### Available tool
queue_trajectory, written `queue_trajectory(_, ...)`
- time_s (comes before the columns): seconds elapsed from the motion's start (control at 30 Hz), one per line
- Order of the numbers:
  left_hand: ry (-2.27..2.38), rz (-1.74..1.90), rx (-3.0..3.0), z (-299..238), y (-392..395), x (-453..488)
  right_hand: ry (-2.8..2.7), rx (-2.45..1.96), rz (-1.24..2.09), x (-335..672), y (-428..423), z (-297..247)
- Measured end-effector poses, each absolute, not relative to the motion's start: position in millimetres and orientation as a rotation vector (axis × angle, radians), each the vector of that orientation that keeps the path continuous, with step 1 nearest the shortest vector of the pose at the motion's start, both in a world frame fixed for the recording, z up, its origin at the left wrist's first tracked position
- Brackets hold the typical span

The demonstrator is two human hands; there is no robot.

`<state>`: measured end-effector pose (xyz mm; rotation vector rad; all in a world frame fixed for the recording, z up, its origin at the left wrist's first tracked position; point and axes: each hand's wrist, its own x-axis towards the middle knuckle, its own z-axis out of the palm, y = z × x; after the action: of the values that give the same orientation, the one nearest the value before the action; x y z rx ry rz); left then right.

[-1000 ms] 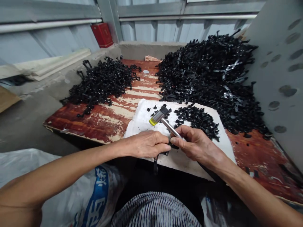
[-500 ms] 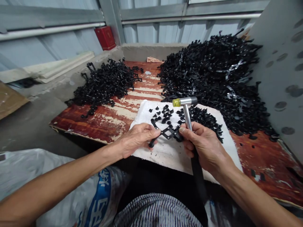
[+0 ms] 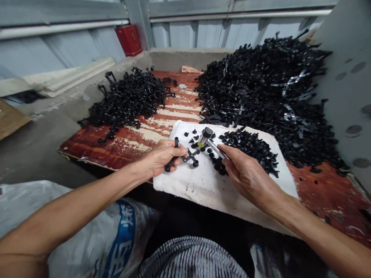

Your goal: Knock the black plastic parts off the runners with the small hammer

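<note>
My left hand [image 3: 165,156] is closed on a black scissor-like linkage [image 3: 189,155] of crossed flat links with round knobs at its ends, held low over the left part of a white cloth [image 3: 185,185]. In my right hand [image 3: 246,170] is a small hammer [image 3: 216,149] with a metal handle, one black face and one yellow face. The hammer's head is tilted, black face up and yellow face down, close to the linkage's right side. Small black knobs [image 3: 249,148] lie loose and heaped on the cloth around the hammer. My right fingers hide the lower handle.
A pile of black linkages [image 3: 130,98] lies on the left of the worn red board [image 3: 87,143], with a bigger heap [image 3: 261,85] at the back right. A grey spotted panel [image 3: 350,88] stands to the right. A white sack [image 3: 72,227] is below left.
My right hand has turned the hammer so its yellow face points down, away from the linkage's end. My left hand has moved slightly left with the linkage, whose links now show at another angle.
</note>
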<state>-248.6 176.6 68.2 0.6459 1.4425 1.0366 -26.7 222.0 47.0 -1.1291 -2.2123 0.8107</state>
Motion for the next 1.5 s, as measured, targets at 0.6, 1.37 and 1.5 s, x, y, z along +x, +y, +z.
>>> queue_trajectory(0.6, 1.442, 1.024, 0.578, 70, 192, -232, -1.514, -1.34, 1.303, 14, 172, 39)
queue_trajectory(1.37, 1.489, 0.998, 0.527, 64, 202, -224, -1.385, -1.282, 1.409, 24, 173, 32)
queue_trajectory(1.5, 1.49, 0.994, 0.534, 63, 202, -224, -1.378, -1.289, 1.416, 24, 173, 32)
